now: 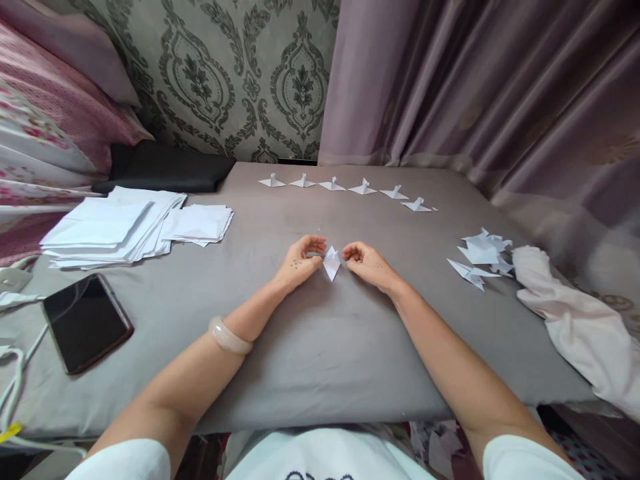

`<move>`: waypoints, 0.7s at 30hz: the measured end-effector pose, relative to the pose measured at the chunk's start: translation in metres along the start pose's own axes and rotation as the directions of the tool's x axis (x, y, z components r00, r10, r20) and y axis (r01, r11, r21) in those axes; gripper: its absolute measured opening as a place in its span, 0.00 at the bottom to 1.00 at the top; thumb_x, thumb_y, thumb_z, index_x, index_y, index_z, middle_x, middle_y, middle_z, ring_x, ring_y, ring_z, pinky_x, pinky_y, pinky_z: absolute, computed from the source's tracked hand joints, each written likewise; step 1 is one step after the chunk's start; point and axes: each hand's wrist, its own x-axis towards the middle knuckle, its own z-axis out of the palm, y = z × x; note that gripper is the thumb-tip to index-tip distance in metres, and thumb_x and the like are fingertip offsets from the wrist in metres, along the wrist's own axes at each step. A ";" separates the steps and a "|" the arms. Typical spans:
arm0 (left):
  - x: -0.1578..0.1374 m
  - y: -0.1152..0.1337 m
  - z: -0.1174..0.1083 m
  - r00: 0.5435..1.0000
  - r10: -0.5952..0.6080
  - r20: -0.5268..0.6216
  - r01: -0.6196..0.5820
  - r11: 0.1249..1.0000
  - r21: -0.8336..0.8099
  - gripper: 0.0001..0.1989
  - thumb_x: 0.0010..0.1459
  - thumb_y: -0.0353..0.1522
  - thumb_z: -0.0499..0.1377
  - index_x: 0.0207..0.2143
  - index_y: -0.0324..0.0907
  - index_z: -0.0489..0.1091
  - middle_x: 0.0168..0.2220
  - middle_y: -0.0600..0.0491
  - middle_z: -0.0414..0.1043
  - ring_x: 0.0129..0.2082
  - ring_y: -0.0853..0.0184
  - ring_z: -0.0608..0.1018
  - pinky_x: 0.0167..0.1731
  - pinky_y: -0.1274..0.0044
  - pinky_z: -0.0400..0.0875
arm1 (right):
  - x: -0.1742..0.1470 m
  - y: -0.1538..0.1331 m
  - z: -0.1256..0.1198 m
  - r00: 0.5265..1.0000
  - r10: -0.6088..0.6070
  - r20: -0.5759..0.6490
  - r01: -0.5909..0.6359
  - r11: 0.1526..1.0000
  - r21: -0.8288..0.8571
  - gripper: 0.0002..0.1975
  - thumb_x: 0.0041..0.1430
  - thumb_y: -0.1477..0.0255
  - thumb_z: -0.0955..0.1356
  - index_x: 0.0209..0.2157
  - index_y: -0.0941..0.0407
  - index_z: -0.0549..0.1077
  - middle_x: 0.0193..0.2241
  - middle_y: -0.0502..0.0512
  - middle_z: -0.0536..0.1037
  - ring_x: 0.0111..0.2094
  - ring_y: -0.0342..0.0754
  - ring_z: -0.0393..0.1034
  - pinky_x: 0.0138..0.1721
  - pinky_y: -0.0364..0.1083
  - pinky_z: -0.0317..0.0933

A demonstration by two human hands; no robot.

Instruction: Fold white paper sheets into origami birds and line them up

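Note:
A small folded white paper piece (331, 263), diamond-shaped with a raised point at the top, sits on the grey cloth between my two hands. My left hand (303, 261) is at its left side, fingers curved and parted from the thumb, whose tip is very near the paper; I cannot tell if they touch. On the other side, my right hand (369, 264) has loosely bent fingers, with a slight gap to the paper. Neither hand grips anything. Farther back, several folded paper birds (332, 184) stand in a curved row.
Stacked white paper sheets (100, 223) and a smaller paper pile (197, 223) lie at left, near a dark-screened phone (87, 323) and white cables (17, 387). At right are more folded papers (483, 250) and a pale cloth (570, 320). A black item (167, 167) lies at back left.

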 end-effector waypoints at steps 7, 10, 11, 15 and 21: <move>0.006 -0.014 0.015 0.999 -0.001 0.048 -0.002 0.999 0.053 0.18 0.43 0.22 0.57 0.40 0.36 0.69 0.37 0.49 0.73 0.38 0.68 0.75 0.37 0.78 0.72 | -0.003 -0.001 0.011 0.993 -0.014 -0.116 0.013 1.000 -0.013 0.14 0.42 0.76 0.64 0.35 0.56 0.70 0.34 0.52 0.75 0.29 0.42 0.67 0.33 0.43 0.63; 0.010 -0.021 0.016 0.997 0.009 0.071 -0.017 0.994 0.109 0.10 0.49 0.26 0.58 0.36 0.36 0.70 0.29 0.53 0.73 0.29 0.71 0.74 0.31 0.79 0.70 | -0.004 0.004 0.015 0.982 -0.041 -0.185 0.040 0.999 -0.009 0.12 0.43 0.76 0.64 0.34 0.55 0.70 0.33 0.51 0.76 0.28 0.42 0.68 0.34 0.44 0.63; 0.010 -0.021 0.016 0.997 0.015 0.076 -0.025 0.992 0.126 0.08 0.50 0.28 0.58 0.35 0.36 0.70 0.28 0.54 0.72 0.27 0.72 0.74 0.30 0.79 0.70 | -0.004 0.006 0.016 0.978 -0.047 -0.202 0.047 0.999 -0.006 0.12 0.44 0.76 0.64 0.34 0.55 0.70 0.32 0.51 0.76 0.28 0.42 0.68 0.35 0.44 0.63; 0.008 -0.018 0.014 0.997 0.033 0.074 -0.044 0.987 0.154 0.07 0.52 0.31 0.59 0.33 0.36 0.70 0.27 0.55 0.71 0.25 0.73 0.73 0.28 0.80 0.68 | -0.007 0.007 0.019 0.970 -0.068 -0.232 0.071 0.997 0.007 0.08 0.46 0.74 0.63 0.31 0.55 0.71 0.29 0.51 0.76 0.28 0.43 0.69 0.33 0.44 0.63; 0.003 -0.013 0.014 0.995 0.052 0.091 -0.068 0.982 0.177 0.09 0.53 0.34 0.60 0.33 0.36 0.72 0.26 0.54 0.72 0.25 0.72 0.72 0.28 0.81 0.67 | -0.012 -0.003 0.023 0.957 -0.155 -0.244 0.140 0.987 -0.079 0.08 0.48 0.73 0.64 0.31 0.55 0.74 0.29 0.52 0.77 0.30 0.44 0.70 0.34 0.44 0.64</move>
